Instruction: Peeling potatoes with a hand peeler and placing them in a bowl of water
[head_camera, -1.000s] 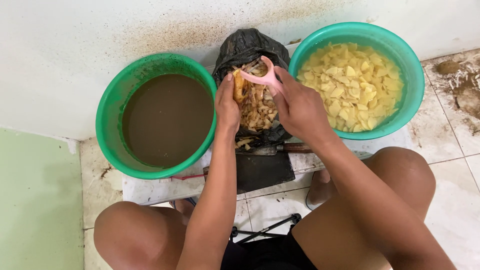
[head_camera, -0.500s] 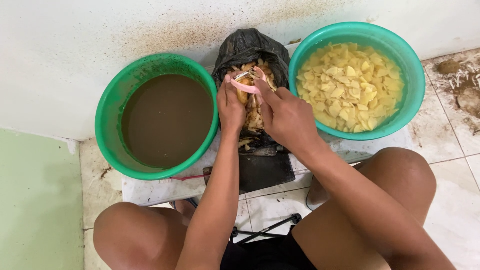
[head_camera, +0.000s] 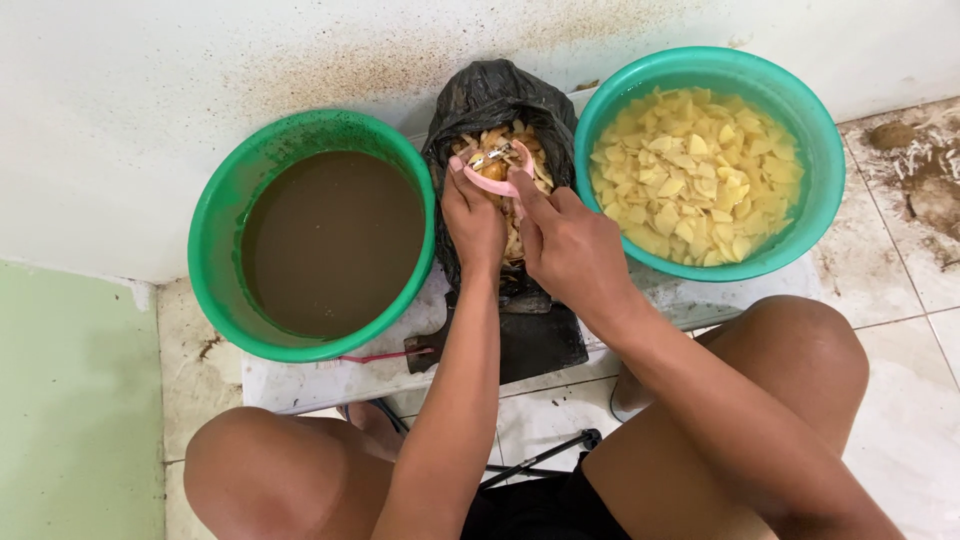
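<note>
Sitting at the very fingertips of both hands, a small yellow-brown potato is held over the open mouth of a black bag — straight ahead of the person, between two green basins. The potato is cupped by the left hand, whose fingers are closed around its lower side, so only its top can be seen and its long axis cannot be told with certainty. A pink peeler is gripped by the right hand; its curved frame is laid across the potato's top, with the blade touching the skin. The two hands are pressed side by side, thumbs nearly meeting, and neither is clearly nearer to the potato than the other — one is clamped on it, the other on the tool that rests on it.

Pale peelings are heaped inside the bag directly beneath the potato. To the right, just beside the bag, a green basin filled with cut yellow pieces is seen; to the left, another green basin holding muddy brown water. Both are set on a white surface against the wall, with tiled floor beyond.
</note>
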